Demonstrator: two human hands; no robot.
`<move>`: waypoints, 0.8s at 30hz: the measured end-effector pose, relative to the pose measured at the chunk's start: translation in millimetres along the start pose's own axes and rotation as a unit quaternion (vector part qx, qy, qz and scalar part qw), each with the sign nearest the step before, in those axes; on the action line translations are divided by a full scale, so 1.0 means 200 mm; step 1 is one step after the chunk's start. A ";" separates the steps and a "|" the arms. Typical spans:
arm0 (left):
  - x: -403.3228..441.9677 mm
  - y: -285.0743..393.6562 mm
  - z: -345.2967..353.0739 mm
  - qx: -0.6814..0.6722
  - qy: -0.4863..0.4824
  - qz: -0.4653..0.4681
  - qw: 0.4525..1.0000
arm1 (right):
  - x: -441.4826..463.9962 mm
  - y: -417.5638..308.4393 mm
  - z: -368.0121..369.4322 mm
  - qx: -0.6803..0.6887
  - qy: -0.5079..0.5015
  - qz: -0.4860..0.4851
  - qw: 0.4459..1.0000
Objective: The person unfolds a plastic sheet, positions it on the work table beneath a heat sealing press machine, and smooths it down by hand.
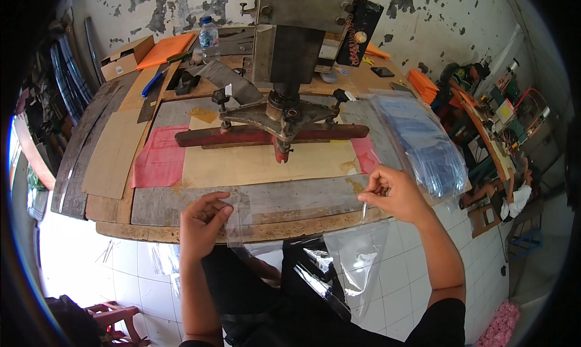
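A clear plastic sheet (357,259) hangs over the front edge of the worktable, its upper part lying on the board. At its left edge, my left hand (204,220) has its fingers curled, with the thumb against the plastic. Near the sheet's upper right, my right hand (392,193) pinches the film between thumb and fingers. Just beyond both hands is a press (287,114) with a long dark-red bar (339,132) held above the board. Under this bar lies a yellowish sheet (242,165) on top of a pink-red sheet (158,156).
A stack of clear plastic sleeves (420,144) lies right of the press. Cardboard (112,159) covers the left side. Behind are a water bottle (209,38), a box (127,56) and a phone (382,72). Other people (466,75) sit at right. A red stool (118,320) stands lower left.
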State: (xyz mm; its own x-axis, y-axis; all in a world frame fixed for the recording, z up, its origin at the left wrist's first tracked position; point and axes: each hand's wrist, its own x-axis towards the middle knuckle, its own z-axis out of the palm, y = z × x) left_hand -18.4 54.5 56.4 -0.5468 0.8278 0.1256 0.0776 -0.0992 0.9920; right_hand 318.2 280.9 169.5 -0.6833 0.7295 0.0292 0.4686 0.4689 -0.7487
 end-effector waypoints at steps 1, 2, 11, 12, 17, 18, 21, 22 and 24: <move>0.00 0.00 0.00 0.000 0.001 -0.003 1.000 | 0.00 0.02 -0.01 0.002 -0.016 -0.023 1.000; 0.00 -0.01 0.00 0.000 0.002 -0.005 1.000 | 0.00 0.04 -0.02 0.003 -0.033 -0.046 0.998; 0.00 0.01 -0.01 0.023 0.010 -0.021 0.999 | -0.02 0.10 -0.05 0.088 -0.066 -0.057 0.992; 0.01 0.01 -0.01 0.023 0.008 -0.021 0.999 | -0.02 0.09 -0.05 0.088 -0.064 -0.056 0.993; 0.01 -0.02 -0.01 0.007 0.011 -0.006 1.000 | -0.04 0.10 -0.05 0.122 -0.072 -0.058 0.988; 0.01 -0.02 -0.01 0.007 0.011 -0.006 1.000 | -0.04 0.10 -0.05 0.123 -0.072 -0.058 0.988; 0.01 -0.02 -0.01 0.002 0.013 0.000 1.000 | -0.04 0.10 -0.04 0.129 -0.059 -0.047 0.989; 0.00 0.00 0.00 0.005 0.015 -0.004 1.000 | -0.04 0.11 -0.02 0.126 -0.030 -0.037 0.991; 0.00 0.02 0.01 0.013 0.020 -0.007 1.000 | -0.05 0.13 0.02 0.126 -0.003 -0.032 0.992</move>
State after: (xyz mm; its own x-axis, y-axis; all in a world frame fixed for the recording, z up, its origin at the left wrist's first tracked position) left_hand -16.0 55.3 61.0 -0.5809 0.8061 0.1127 0.0912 -0.0731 0.9931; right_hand 334.4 284.0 148.1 -0.7111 0.6988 0.0774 0.2706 0.3736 -0.8873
